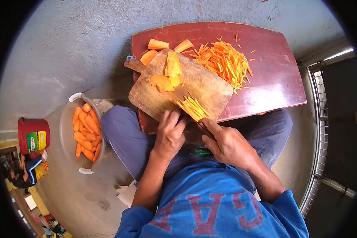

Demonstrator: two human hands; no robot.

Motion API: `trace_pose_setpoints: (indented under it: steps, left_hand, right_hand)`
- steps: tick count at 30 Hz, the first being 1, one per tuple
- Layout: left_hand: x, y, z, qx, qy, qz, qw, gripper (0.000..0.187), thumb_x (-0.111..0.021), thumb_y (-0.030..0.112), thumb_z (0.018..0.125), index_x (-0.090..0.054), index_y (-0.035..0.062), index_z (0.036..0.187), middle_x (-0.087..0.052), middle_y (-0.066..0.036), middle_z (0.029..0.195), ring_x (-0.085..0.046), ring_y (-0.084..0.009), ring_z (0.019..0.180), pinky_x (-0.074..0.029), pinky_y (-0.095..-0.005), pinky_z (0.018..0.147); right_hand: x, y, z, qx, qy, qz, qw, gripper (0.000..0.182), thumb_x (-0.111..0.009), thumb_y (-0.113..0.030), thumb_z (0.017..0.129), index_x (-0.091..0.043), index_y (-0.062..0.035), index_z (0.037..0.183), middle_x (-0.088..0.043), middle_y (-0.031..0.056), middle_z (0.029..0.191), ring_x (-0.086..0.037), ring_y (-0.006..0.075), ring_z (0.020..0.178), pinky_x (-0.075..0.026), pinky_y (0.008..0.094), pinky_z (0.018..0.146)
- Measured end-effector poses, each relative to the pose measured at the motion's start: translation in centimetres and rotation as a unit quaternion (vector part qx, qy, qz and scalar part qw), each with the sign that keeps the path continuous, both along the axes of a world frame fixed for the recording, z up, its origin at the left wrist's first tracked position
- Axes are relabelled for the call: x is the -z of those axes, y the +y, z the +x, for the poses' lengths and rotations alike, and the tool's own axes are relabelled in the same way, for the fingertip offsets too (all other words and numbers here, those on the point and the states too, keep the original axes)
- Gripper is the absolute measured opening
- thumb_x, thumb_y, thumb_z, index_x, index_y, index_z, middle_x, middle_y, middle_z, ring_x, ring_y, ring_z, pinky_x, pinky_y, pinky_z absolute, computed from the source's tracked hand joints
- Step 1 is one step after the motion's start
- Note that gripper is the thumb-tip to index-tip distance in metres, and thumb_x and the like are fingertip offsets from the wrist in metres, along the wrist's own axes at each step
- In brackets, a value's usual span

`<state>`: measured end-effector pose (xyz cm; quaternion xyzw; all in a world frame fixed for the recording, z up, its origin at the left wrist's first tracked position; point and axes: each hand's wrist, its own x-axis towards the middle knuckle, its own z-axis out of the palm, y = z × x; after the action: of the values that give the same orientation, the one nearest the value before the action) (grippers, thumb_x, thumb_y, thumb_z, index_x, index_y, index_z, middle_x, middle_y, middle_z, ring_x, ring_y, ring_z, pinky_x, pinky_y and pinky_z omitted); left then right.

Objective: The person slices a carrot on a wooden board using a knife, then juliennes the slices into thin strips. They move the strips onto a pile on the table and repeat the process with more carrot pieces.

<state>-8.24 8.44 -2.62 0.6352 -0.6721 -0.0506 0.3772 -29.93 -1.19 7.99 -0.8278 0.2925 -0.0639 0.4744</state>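
A wooden cutting board lies at an angle on a red tabletop. Near its front edge is a small bundle of thin carrot sticks. My right hand is closed around a knife, whose blade is mostly hidden by my hands. Beside the bundle, my left hand is curled at the board's edge, its fingertips hidden; what it grips does not show. Flat carrot slices lie farther up the board. Behind the board are thick carrot pieces, and to its right a heap of carrot sticks.
The red table stands against a blue-grey wall, close to my knees. On the floor to the left, a grey tub holds several peeled carrots. Beyond it are a red bucket and another person. A dark gate is at right.
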Motion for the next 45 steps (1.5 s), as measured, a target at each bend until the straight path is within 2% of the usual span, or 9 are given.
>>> trace_pose_setpoints:
  steps: [8,11,14,21,24,30,33,39,45]
  left_hand:
    - [0.4,-0.2,0.0,0.008,-0.004,-0.014,1.000,0.043,-0.068,-0.006,0.084,-0.082,-0.0018,0.125,-0.071,-0.018,0.121,-0.064,-0.0436,0.105,-0.061,-0.0540,0.093]
    - [0.2,-0.1,0.0,0.014,0.008,-0.001,1.000,0.041,-0.068,-0.007,0.083,-0.082,-0.0031,0.122,-0.071,-0.018,0.119,-0.064,-0.0435,0.104,-0.061,-0.0537,0.091]
    - [-0.1,0.1,0.1,0.008,0.010,0.007,1.000,0.040,-0.067,-0.007,0.083,-0.082,-0.0039,0.119,-0.071,-0.019,0.116,-0.065,-0.0435,0.101,-0.061,-0.0538,0.090]
    - [0.1,0.1,0.1,0.004,0.003,0.005,1.000,0.037,-0.065,-0.009,0.083,-0.082,-0.0046,0.116,-0.072,-0.020,0.116,-0.066,-0.0440,0.100,-0.061,-0.0541,0.088]
    - [-0.2,-0.1,0.2,0.005,0.010,-0.013,1.000,0.033,-0.065,-0.009,0.084,-0.081,-0.0053,0.113,-0.073,-0.020,0.115,-0.067,-0.0444,0.102,-0.062,-0.0544,0.089]
    - [-0.2,-0.2,0.0,-0.003,0.014,-0.010,1.000,0.028,-0.065,-0.011,0.084,-0.078,-0.0063,0.108,-0.072,-0.021,0.114,-0.069,-0.0449,0.102,-0.062,-0.0538,0.090]
    - [-0.2,0.0,0.1,-0.001,0.011,-0.009,1.000,0.029,-0.065,-0.012,0.083,-0.078,-0.0063,0.108,-0.072,-0.021,0.114,-0.069,-0.0445,0.102,-0.062,-0.0534,0.090]
    - [0.4,-0.3,0.1,-0.002,0.018,-0.034,0.999,0.032,-0.064,-0.012,0.081,-0.078,-0.0069,0.110,-0.072,-0.021,0.115,-0.068,-0.0446,0.102,-0.062,-0.0539,0.090]
    - [0.1,-0.1,0.3,0.009,0.024,-0.022,0.999,0.041,-0.063,-0.011,0.081,-0.078,-0.0093,0.119,-0.073,-0.021,0.118,-0.069,-0.0441,0.105,-0.062,-0.0536,0.093]
  right_hand:
    - [-3.3,0.4,-0.9,-0.004,0.049,0.004,0.999,0.050,-0.072,-0.007,0.109,-0.057,0.0061,0.154,-0.078,0.0355,0.120,-0.076,0.0556,0.109,-0.062,0.0587,0.089]
    - [-0.5,-0.4,0.5,-0.027,0.042,-0.003,0.999,0.050,-0.073,-0.008,0.109,-0.058,0.0066,0.154,-0.079,0.0352,0.120,-0.077,0.0549,0.107,-0.064,0.0580,0.088]
    - [0.5,-1.0,1.3,-0.022,-0.009,-0.027,0.999,0.049,-0.073,-0.008,0.109,-0.059,0.0063,0.153,-0.079,0.0355,0.116,-0.077,0.0553,0.105,-0.063,0.0588,0.088]
    - [-0.2,0.0,0.5,-0.012,0.058,-0.019,0.998,0.046,-0.074,-0.009,0.109,-0.061,0.0059,0.150,-0.079,0.0339,0.112,-0.077,0.0552,0.104,-0.063,0.0597,0.087]
    - [0.5,0.0,0.7,-0.017,-0.015,-0.063,0.998,0.035,-0.072,-0.012,0.110,-0.060,0.0017,0.140,-0.078,0.0327,0.100,-0.077,0.0563,0.095,-0.062,0.0631,0.079]
    - [0.7,0.1,0.2,0.007,-0.037,-0.020,0.999,0.031,-0.072,-0.012,0.109,-0.060,0.0023,0.135,-0.077,0.0334,0.097,-0.076,0.0569,0.092,-0.061,0.0631,0.079]
    - [1.2,-0.8,1.7,-0.023,0.003,-0.031,0.999,0.041,-0.071,-0.010,0.110,-0.062,0.0047,0.148,-0.078,0.0333,0.109,-0.077,0.0558,0.103,-0.061,0.0592,0.086]
    - [-0.9,0.2,-1.0,-0.004,0.016,-0.005,1.000,0.038,-0.072,-0.010,0.109,-0.060,0.0031,0.142,-0.076,0.0348,0.097,-0.075,0.0581,0.093,-0.060,0.0635,0.079]
    - [-2.0,0.3,-0.7,-0.003,0.040,0.028,0.999,0.048,-0.072,-0.009,0.110,-0.059,0.0044,0.154,-0.076,0.0357,0.105,-0.075,0.0572,0.099,-0.060,0.0599,0.083]
